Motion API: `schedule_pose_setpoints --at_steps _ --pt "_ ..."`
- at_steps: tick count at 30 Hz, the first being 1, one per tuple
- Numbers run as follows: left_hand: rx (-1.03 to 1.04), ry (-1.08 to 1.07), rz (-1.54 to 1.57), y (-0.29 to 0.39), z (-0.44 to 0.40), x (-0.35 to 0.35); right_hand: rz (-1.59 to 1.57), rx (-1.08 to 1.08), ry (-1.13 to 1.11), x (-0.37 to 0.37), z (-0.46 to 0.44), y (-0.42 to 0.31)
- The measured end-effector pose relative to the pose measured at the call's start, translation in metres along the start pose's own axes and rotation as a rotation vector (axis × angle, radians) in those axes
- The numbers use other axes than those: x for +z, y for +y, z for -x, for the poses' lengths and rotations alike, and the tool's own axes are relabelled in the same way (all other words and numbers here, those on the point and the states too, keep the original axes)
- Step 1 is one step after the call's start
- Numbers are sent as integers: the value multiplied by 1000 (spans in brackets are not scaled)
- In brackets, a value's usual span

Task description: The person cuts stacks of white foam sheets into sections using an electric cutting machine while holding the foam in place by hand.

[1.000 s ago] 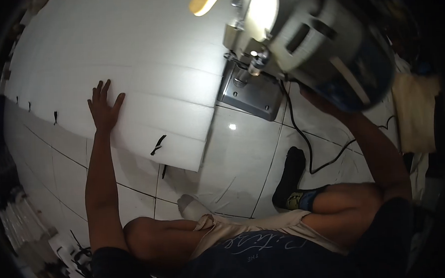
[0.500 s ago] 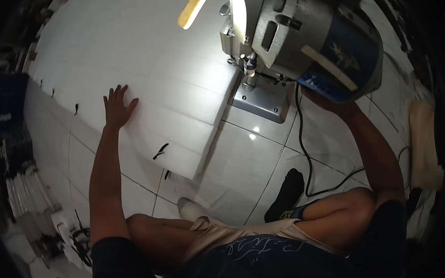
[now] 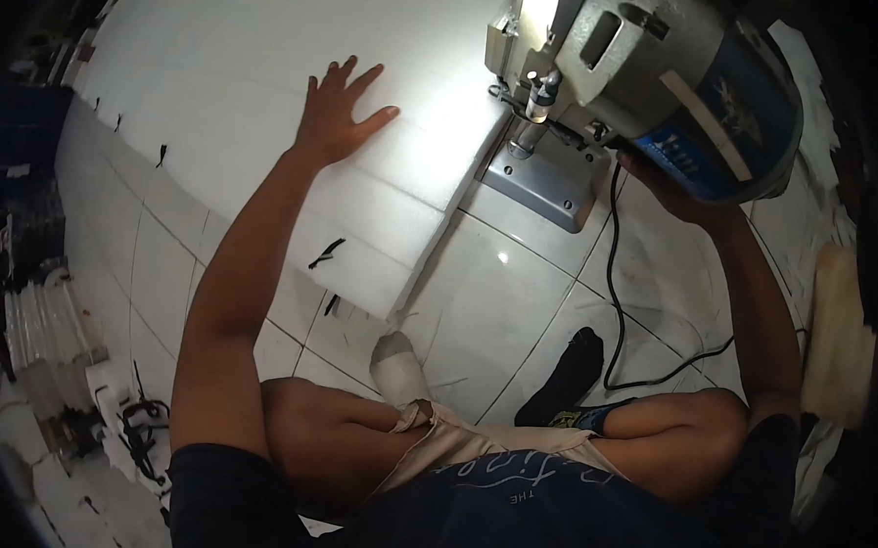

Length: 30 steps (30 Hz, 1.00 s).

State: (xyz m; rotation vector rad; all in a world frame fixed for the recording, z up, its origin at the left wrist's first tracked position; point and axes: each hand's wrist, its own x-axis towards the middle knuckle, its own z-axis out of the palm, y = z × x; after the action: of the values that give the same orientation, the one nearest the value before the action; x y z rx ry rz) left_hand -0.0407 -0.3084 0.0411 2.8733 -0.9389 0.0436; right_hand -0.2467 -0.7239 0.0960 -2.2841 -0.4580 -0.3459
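Observation:
My left hand lies with fingers spread on a thick stack of white sheet material. At the stack's right edge stands a grey and blue motor-driven machine with a flat metal base plate on the floor. My right hand is under the lower side of the machine's body, partly covered by it; its fingers are mostly hidden. A lit lamp shines on the stack beside the machine. Short black ties show on the stack's near edge.
A black cable curls over the white tiled floor from the machine towards the right. Plastic-wrapped bundles are at the left, below a dark blue container. A pale tan roll or bundle is at the right edge. My feet rest near the stack's corner.
My left hand has slid over the stack to the right and away from me, closer to the machine. My right hand remains at the machine's body. The camera view has shifted somewhat.

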Motion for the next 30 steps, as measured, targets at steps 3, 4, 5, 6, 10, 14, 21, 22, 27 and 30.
schedule_pose_setpoints --at_steps 3,4,5,6,10,14,21,22,27,30 --pt "43 -20 -66 17 -25 11 137 -69 20 -3 -6 -13" --pt "63 -17 -52 19 -31 18 197 -103 12 -2 -6 -13" --pt "70 -28 -78 20 -34 25 211 -86 12 0 -4 -12" --pt "72 -40 -103 21 -37 32 163 -53 -61 4 -3 -11" --pt "88 -45 -53 12 -36 56 322 20 -48 19 1 -22" --pt "94 -9 -37 13 -35 53 367 129 -83 22 -6 -28" --pt "91 -36 -68 16 -36 55 414 128 -157 24 -8 -30" --pt "99 -39 -69 17 -37 55 477 81 -146 25 -4 -29" --pt "98 -49 -63 17 -36 53 693 -5 -114 27 -19 -44" --pt "89 -65 -87 18 -37 51 705 -153 23 28 -18 -35"
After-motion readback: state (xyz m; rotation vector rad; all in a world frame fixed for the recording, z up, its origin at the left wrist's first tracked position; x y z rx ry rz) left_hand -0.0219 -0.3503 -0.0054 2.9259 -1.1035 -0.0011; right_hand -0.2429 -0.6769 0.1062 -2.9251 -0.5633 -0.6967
